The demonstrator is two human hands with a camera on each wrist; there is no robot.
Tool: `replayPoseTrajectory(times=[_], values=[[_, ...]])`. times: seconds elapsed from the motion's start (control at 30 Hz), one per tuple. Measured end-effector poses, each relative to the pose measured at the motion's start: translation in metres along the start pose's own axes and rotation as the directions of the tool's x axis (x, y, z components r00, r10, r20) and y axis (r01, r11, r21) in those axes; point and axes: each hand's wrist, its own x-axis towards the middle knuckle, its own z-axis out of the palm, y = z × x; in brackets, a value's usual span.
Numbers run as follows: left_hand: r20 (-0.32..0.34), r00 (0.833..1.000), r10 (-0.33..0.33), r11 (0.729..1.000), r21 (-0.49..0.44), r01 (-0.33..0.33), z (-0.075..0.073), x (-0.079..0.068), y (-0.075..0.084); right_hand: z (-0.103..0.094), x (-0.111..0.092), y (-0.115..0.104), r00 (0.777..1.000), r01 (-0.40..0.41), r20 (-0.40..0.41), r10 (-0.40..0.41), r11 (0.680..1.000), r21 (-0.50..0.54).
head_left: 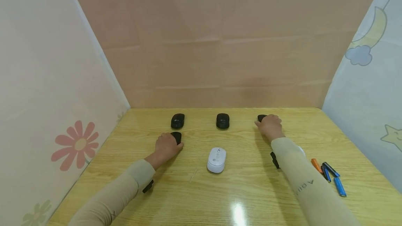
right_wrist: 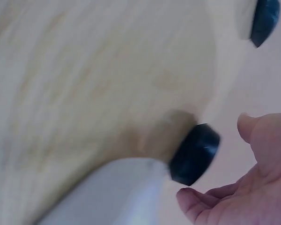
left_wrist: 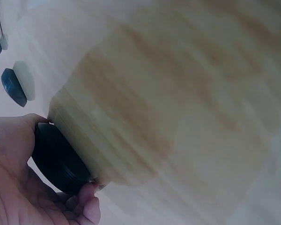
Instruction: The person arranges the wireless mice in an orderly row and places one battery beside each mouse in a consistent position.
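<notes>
Perhaps to leave your arms room, a loose cluster of slim orange, blue and dark-blue pen-like pieces [head_left: 340,186] lies toward the right of the yellow wood-grain desk [head_left: 188,198]. A little farther off, a rounded white plastic mouse [head_left: 216,159] sits between your cream sleeves [head_left: 301,173], touching neither; the right one hides most of another white object [head_left: 302,151]. Beyond, your left grip [head_left: 166,145] pinches a low, rounded black mouse [head_left: 177,137] across opposite sides, a hold that likely suits so flat a body; whether it is lifted cannot be told. Farther still, your right grip [head_left: 270,126] is wide, thumb and fingers spread about a second black mouse [right_wrist: 195,154] with gaps showing, a spread that seems to give its body clearance. Along the far side, a third black mouse [head_left: 177,121] lies just past the pinched one, and a fourth black mouse [head_left: 223,121] stands mid-desk, well apart, the even spacing probably deliberate.
</notes>
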Motion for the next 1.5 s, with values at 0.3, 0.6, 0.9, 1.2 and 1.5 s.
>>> replayPoseTrajectory(times=[0.3,0.6,0.9,1.2,1.5], values=[[0.006,1.0,-0.004,1.0,0.019,0.004,0.0,0.001,0.0,-0.011,-0.019,-0.02,0.996,0.084,0.001,-0.084,0.996,0.001],[0.002,1.0,0.01,1.0,0.015,-0.01,-0.001,0.001,0.002,-0.004,-0.053,-0.038,0.985,0.172,-0.011,-0.174,0.982,-0.078],[0.01,1.0,0.013,1.0,0.015,-0.013,0.0,0.002,-0.001,0.003,-0.093,-0.069,0.973,0.229,0.028,-0.231,0.972,0.049],[0.009,0.999,0.031,0.999,0.017,-0.032,-0.001,0.002,0.0,0.018,-0.125,-0.097,0.948,0.3,0.083,-0.308,0.949,0.096],[0.039,0.999,0.004,0.999,0.033,-0.005,0.0,0.002,0.0,0.031,-0.15,-0.118,0.933,0.338,0.092,-0.349,0.934,0.115]])
